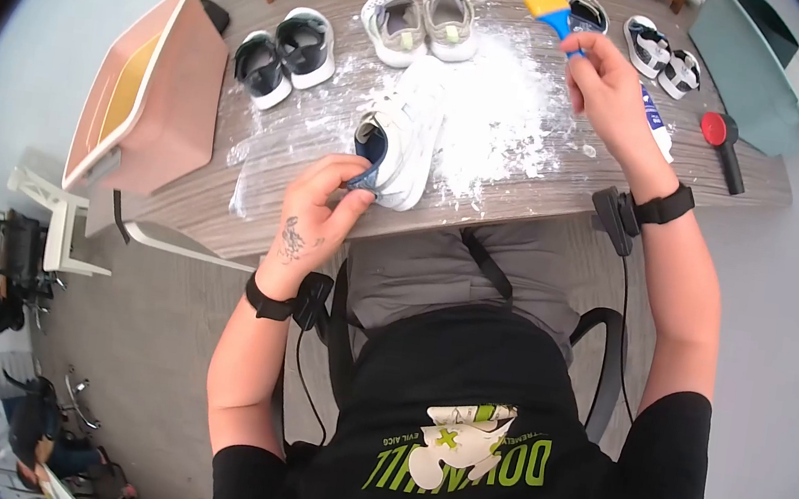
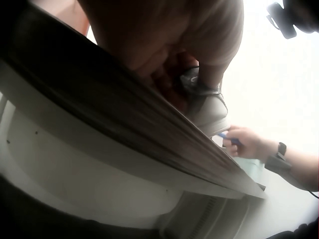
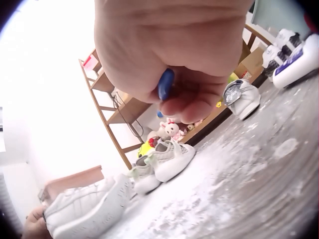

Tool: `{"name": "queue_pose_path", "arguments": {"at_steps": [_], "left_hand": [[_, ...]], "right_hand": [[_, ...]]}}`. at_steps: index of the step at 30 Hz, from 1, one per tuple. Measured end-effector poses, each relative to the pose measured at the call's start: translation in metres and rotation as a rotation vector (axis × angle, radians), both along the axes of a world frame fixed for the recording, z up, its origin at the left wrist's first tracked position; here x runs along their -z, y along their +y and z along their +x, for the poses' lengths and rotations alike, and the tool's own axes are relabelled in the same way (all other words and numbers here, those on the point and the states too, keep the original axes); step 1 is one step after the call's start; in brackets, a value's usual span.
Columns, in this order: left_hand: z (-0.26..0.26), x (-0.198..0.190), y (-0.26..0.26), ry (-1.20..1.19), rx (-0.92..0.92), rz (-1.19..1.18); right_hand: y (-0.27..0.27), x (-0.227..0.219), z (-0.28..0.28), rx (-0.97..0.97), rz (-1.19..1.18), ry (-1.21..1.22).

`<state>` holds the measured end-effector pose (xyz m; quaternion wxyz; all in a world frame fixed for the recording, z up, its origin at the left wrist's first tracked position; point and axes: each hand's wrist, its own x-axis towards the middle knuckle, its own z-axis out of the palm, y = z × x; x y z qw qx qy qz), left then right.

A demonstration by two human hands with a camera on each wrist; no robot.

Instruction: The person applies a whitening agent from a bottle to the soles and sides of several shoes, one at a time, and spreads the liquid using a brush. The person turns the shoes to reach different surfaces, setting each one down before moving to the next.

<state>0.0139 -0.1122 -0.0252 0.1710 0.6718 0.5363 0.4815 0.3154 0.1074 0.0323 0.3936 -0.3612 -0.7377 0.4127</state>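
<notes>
My left hand (image 1: 317,206) grips the heel collar of a white sneaker (image 1: 409,165), thumb and fingers on its dark blue lining. The sneaker lies near the table's front edge, toe pointing away from me. In the right wrist view, small dark marks show along the sneaker's (image 3: 94,211) pale sole. My right hand (image 1: 616,101) holds a paintbrush (image 1: 547,4) by its blue handle, raised over the right side of the table, its pale bristles up and to the left. White powder (image 1: 503,112) is spread over the tabletop between the sneaker and the right hand.
Dark shoes (image 1: 306,47), pale sneakers (image 1: 449,24) and black-and-white sneakers (image 1: 645,46) line the back. A single shoe (image 1: 586,14) sits behind the brush. At right are a white bottle (image 1: 659,132) and a black-handled, red-faced tool (image 1: 727,156). Pink (image 1: 193,91) and teal (image 1: 746,68) bins flank the table.
</notes>
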Motion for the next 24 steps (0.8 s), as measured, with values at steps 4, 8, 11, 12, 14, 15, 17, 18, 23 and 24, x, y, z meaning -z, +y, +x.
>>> {"name": "queue_pose_path", "arguments": {"at_steps": [4,8,11,12,14,15,17,18,23,24], "left_hand": [[0.013,-0.008,0.024,-0.063,0.052,-0.122],[0.025,-0.023,0.052,-0.063,0.121,-0.239],[0.031,-0.030,0.072,-0.070,0.188,-0.297],[0.033,-0.033,0.077,-0.071,0.212,-0.315],[0.036,-0.041,0.088,-0.035,0.230,-0.330],[0.036,-0.041,0.095,-0.046,0.242,-0.332],[0.033,-0.040,0.105,-0.067,0.269,-0.359],[0.028,-0.039,0.109,-0.070,0.287,-0.367],[0.002,-0.024,0.117,-0.139,0.339,-0.461],[-0.003,-0.021,0.117,-0.151,0.348,-0.479]], "right_hand": [[0.011,-0.019,-0.011,-0.069,-0.011,0.340],[0.028,-0.022,-0.005,-0.070,0.013,0.530],[0.045,-0.004,-0.011,0.153,0.277,0.547],[0.049,-0.001,-0.008,0.192,0.292,0.521],[0.053,0.002,-0.002,0.271,0.324,0.473],[0.054,0.000,-0.003,0.254,0.254,0.502],[0.057,-0.004,-0.010,0.216,0.238,0.514],[0.058,-0.006,-0.013,0.198,0.231,0.520],[0.058,0.012,-0.005,0.200,0.212,0.445],[0.061,0.016,-0.004,0.193,0.219,0.451]]}}
